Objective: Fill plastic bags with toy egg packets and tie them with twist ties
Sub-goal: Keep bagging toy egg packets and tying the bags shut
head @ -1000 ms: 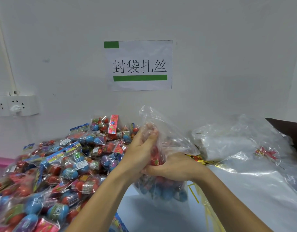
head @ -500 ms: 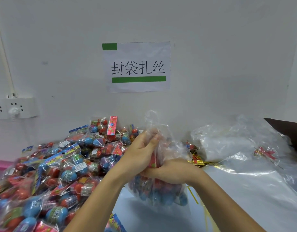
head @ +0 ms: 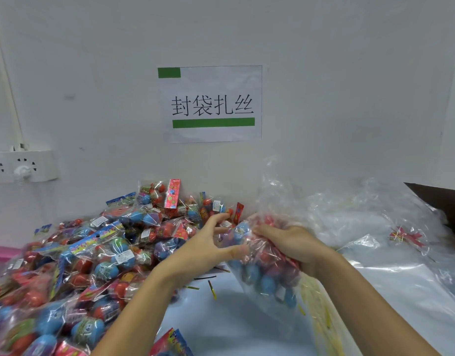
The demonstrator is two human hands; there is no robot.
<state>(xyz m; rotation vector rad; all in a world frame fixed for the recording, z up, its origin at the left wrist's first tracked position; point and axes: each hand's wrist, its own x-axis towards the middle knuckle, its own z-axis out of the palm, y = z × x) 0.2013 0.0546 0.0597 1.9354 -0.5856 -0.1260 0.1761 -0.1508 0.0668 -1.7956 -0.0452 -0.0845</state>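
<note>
Two hands over a pale blue tabletop [head: 231,317]: right hand [head: 295,246] grips a clear plastic bag of toy eggs [head: 267,276]; left hand [head: 208,249] spread wide beside it, white wall [head: 324,98] beyond.

Illumination is even, diffuse and moderately bright, apparently from overhead; the exact source cannot be told. The pale grey wall [head: 324,73] carries a cool bluish cast and darkens slightly toward the upper corners of the frame. Shadows are soft and faint, chiefly beneath the forearms at lower centre. White glare patches sit on the heap of clear crinkled plastic bags [head: 375,222] at right, and small highlights speckle the pile of cellophane-wrapped coloured toy egg packets [head: 93,253] at left. Wide-angle distortion bends the white wall conduit [head: 5,73] at upper left. The printed white paper sign with green bars [head: 211,104] reads sharply; the lower left corner is smeared and soft.
</note>
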